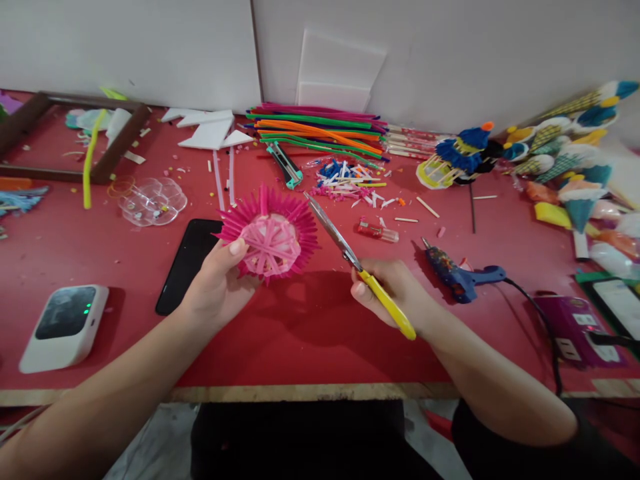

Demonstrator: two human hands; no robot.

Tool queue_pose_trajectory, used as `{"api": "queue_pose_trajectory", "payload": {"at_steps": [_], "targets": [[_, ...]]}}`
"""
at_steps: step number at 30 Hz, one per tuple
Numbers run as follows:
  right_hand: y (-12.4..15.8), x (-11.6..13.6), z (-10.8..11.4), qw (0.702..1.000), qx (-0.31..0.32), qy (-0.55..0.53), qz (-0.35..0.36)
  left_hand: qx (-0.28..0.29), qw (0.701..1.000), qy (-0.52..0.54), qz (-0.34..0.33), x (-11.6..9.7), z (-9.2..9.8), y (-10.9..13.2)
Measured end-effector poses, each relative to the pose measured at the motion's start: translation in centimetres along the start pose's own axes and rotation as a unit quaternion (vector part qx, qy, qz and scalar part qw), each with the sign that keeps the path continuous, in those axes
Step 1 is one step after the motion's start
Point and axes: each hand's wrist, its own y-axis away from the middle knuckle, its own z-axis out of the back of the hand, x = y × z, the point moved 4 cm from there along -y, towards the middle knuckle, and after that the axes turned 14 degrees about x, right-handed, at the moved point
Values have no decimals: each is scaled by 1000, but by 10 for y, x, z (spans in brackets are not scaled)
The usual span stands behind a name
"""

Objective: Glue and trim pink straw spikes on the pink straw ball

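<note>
A round pink craft flower [271,243] with a magenta fringe and pale crossed strips over its middle is held up above the table. My left hand [220,277] grips its lower left edge, thumb on the face. In my right hand [387,287] are scissors [336,230] with yellow handles. Their blades look closed and point up and left, the tip close to the fringe's right edge. Whether the tip touches the fringe I cannot tell. Under my left hand's side lies a black phone [187,267].
A blue glue gun [463,270] with a cord lies right of my right hand, by a purple power box [575,330]. Farther back are pipe cleaners [320,130], a utility knife [285,165], cut scraps [350,180] and a craft figure [463,157]. A white device [65,327] sits left.
</note>
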Motion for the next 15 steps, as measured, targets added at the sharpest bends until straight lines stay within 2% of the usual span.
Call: {"api": "queue_pose_trajectory", "payload": {"at_steps": [3,15], "targets": [[0,0,0,1000,-2,-2,5,18,1000,12,-3,0,-3,0],[-1,-4,-2,999,-16,-34,-7,12,999,35,-9,-2,-5,0]]}}
